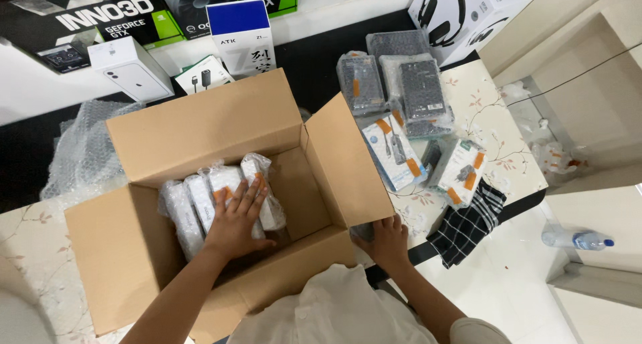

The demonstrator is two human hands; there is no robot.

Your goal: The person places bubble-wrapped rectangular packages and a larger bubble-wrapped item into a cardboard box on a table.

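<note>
Head view: left hand [235, 218] flat, fingers spread, on bubble-wrapped white boxes [214, 200] inside open brown cardboard box [200, 126]; right hand [386, 240] grips small dark item at table edge.

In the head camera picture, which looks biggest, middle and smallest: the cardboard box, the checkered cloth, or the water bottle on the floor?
1. Cardboard box, by far.
2. Checkered cloth.
3. Water bottle, though it lies farther away on the floor, so it looks smaller than it is.

right hand [389, 240] fingertips hidden behind box flap [341, 166]

Brown cardboard box [134, 250], black-and-white checked cloth [468, 225], floral-patterned table [495, 126]
</note>
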